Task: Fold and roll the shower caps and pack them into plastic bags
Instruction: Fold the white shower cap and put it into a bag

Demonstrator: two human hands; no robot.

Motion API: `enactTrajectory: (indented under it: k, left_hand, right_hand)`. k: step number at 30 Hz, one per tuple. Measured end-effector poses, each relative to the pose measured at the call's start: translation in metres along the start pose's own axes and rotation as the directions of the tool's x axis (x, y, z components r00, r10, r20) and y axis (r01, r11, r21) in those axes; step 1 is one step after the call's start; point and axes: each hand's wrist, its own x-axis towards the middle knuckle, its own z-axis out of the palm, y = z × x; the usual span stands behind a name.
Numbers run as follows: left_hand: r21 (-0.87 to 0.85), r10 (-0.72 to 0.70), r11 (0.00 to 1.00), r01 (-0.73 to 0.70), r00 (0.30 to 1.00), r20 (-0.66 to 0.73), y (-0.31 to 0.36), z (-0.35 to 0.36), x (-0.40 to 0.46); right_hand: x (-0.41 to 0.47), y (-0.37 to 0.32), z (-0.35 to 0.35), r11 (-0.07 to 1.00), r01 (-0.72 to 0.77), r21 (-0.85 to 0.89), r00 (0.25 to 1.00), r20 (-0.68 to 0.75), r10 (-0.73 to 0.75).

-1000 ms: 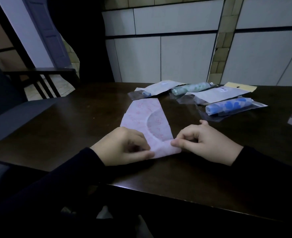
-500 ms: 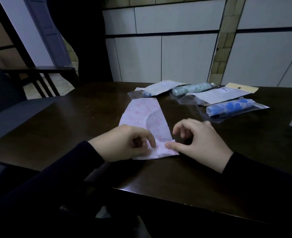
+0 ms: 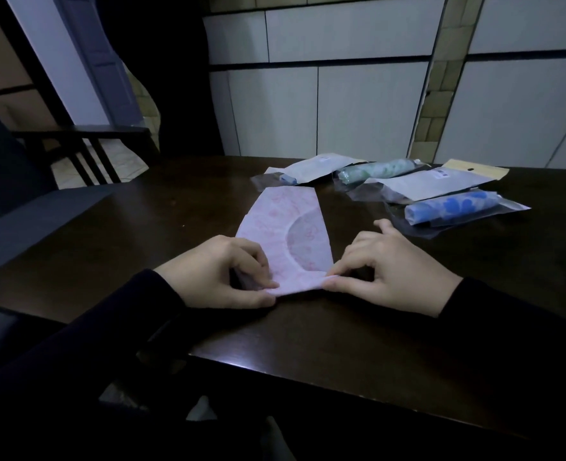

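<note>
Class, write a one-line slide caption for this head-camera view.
Both hands, left and right, pinch the near edge of a folded pink patterned shower cap on a dark wooden table.

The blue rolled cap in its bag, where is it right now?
In the head view the blue rolled cap lies bagged on the table at far right, beyond the right hand, just in front of a white packet.

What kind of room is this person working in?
Probably a room in a home, not a factory: a dark wooden table, a wooden chair beside it, tiled wall behind. Both hands pinch a pink shower cap.
</note>
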Motion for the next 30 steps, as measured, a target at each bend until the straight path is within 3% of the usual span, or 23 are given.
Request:
enactTrajectory:
  k: [8, 12, 16, 22, 26, 30]
  left_hand:
    - [0.047, -0.043, 0.998, 0.047, 0.994, -0.099, -0.004, 0.000, 0.000]
    - [0.146, 0.024, 0.989, -0.013, 0.997, -0.072, -0.002, 0.006, 0.002]
    - [-0.017, -0.218, 0.976, 0.217, 0.975, -0.041, -0.002, 0.007, 0.012]
    - [-0.028, -0.383, 0.923, 0.385, 0.922, 0.049, -0.004, 0.001, 0.022]
    - [0.056, -0.404, 0.913, 0.405, 0.914, -0.030, -0.003, 0.003, 0.028]
    - [0.125, -0.311, 0.938, 0.324, 0.944, -0.113, -0.002, 0.007, 0.027]
  right_hand:
    - [0.006, 0.000, 0.004, 0.993, -0.119, 0.006, 0.993, -0.001, 0.119]
    - [0.008, 0.001, 0.004, 0.987, -0.156, 0.024, 0.987, 0.046, 0.155]
    - [0.020, 0.002, 0.007, 0.958, -0.279, 0.057, 0.957, 0.094, 0.273]
    - [0.037, -0.003, 0.004, 0.906, -0.413, 0.092, 0.903, 0.176, 0.393]
    - [0.029, -0.008, 0.010, 0.972, -0.233, 0.015, 0.968, -0.092, 0.234]
    - [0.023, -0.004, 0.019, 0.998, -0.062, -0.004, 0.991, -0.122, 0.061]
